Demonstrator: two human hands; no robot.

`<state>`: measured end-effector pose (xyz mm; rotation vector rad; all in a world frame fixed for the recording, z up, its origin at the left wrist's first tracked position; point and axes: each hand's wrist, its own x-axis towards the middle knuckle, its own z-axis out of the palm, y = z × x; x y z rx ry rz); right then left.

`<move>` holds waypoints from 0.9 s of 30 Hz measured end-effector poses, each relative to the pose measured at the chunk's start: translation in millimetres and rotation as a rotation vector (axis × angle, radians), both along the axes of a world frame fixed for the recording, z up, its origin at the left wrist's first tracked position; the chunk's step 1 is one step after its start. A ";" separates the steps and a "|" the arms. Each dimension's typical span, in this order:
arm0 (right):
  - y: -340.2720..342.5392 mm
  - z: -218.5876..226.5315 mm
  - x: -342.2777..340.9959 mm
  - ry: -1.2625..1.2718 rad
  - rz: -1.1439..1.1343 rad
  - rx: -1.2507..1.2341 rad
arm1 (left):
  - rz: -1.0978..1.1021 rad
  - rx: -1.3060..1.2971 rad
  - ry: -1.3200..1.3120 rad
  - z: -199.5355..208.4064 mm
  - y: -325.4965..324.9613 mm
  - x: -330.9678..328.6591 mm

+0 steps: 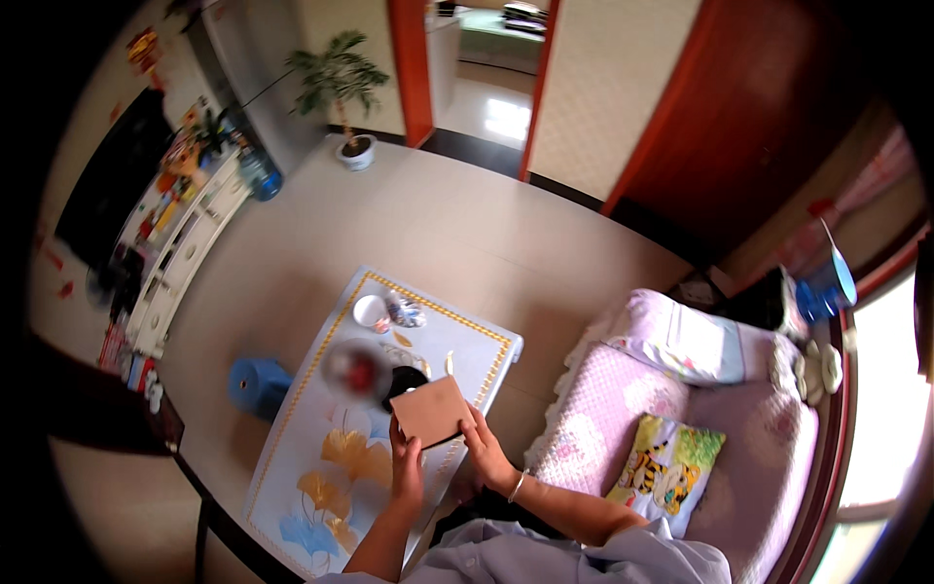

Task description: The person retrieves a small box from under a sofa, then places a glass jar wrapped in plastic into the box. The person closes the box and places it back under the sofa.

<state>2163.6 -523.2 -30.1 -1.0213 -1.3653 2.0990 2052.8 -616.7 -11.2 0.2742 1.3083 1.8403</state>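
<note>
Between my two hands is a flat, tan rectangular object [432,413] with a dark lower edge; I cannot tell whether it is a box, a case or a notebook. My left hand [407,471] grips its near left corner, thumb on the front. On its right edge, my right hand [489,459] is closed, with a pale bracelet at the wrist. The object is held above a low table [282,496] covered by a light cloth with gold and blue leaves. Partly hidden behind it lies a black thing [401,378]. Left of that is a blurred bowl-like shape with red contents [358,374].
Farther along the table stand a white bowl [369,310] and a crumpled patterned packet [407,311]. A blue stool [258,385] is left of the table. To the right, a lilac sofa [584,419] holds a cartoon cushion [671,465]. A potted plant [356,154] stands far off.
</note>
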 end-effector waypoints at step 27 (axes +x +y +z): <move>397.5 26.9 198.2 0.056 -1.108 0.043 | -1.037 0.052 0.062 12.1 524.6 165.4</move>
